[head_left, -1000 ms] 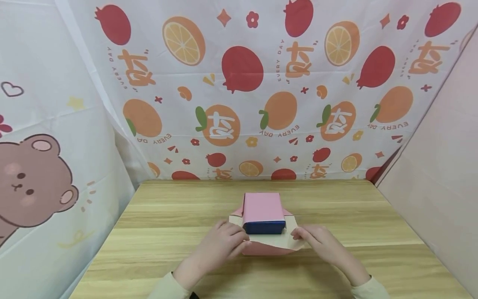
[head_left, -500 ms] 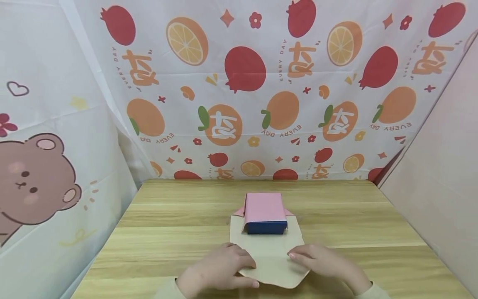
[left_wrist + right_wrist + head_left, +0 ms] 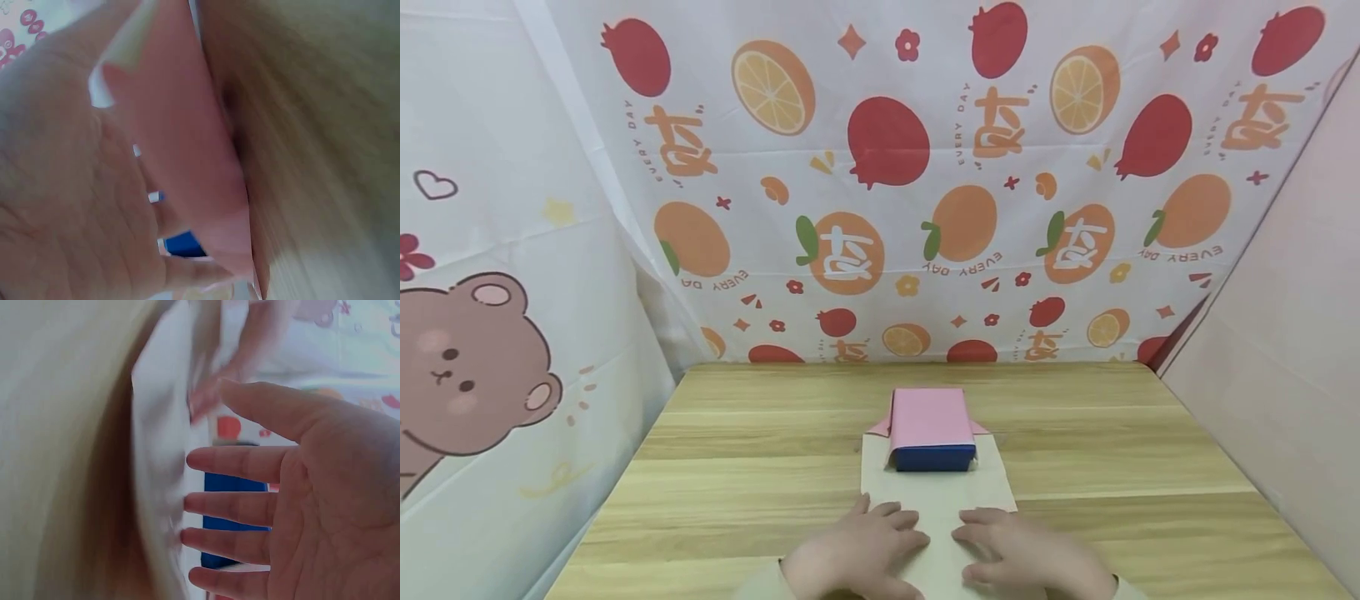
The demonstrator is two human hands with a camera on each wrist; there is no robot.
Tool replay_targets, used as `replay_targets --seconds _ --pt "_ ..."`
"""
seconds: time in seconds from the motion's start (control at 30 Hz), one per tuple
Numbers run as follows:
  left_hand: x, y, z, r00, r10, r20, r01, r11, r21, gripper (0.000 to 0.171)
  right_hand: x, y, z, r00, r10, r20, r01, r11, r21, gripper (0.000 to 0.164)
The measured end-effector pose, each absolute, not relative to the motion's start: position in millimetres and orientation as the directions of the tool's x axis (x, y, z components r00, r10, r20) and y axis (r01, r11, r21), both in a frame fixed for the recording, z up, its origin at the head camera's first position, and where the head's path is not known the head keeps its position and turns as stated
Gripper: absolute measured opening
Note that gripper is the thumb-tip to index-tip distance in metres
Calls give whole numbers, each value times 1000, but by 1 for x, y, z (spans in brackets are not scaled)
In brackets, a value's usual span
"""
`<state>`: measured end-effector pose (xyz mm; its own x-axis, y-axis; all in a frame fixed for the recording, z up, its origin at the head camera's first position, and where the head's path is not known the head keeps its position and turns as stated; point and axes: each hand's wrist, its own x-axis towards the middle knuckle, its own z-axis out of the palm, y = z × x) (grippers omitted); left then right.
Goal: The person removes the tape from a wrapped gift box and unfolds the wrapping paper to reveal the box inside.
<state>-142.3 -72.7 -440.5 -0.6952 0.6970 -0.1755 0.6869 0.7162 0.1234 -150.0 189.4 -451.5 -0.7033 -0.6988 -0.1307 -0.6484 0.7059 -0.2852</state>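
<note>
A dark blue box (image 3: 935,458) sits mid-table with pink paper (image 3: 931,417) folded over its top. From under it, the paper's cream inner side (image 3: 936,492) stretches toward the person. My left hand (image 3: 861,550) rests on the left part of this flap, fingers spread. On the right part lies my right hand (image 3: 1022,550), its fingers extended too. In the left wrist view, the pink outer side (image 3: 175,137) shows with a curled corner beside the palm. The right wrist view has straight fingertips at the paper's edge (image 3: 159,425), the blue box (image 3: 231,515) beyond.
Small pink folded corners (image 3: 880,427) stick out on both sides of the box. Behind the wooden table (image 3: 737,467) hangs a fruit-print cloth (image 3: 880,217). A bear-print cloth (image 3: 475,358) hangs at the left, a pale one (image 3: 1292,333) at the right.
The near flap, held folded up by both hands a second ago, now lies down toward the person. Both hands have let go of its edges, moved nearer the person and spread on it.
</note>
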Motion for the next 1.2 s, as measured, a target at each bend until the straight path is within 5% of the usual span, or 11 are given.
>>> replay_targets --seconds 0.37,1.2 --pt "-157 -60 -456 -834 515 -199 517 855 46 86 -156 177 -463 -766 -642 -44 -610 746 -267 52" --pt "-175 -107 -448 -879 448 -163 427 892 147 101 -183 233 -473 -859 -501 -104 -430 817 -384 71"
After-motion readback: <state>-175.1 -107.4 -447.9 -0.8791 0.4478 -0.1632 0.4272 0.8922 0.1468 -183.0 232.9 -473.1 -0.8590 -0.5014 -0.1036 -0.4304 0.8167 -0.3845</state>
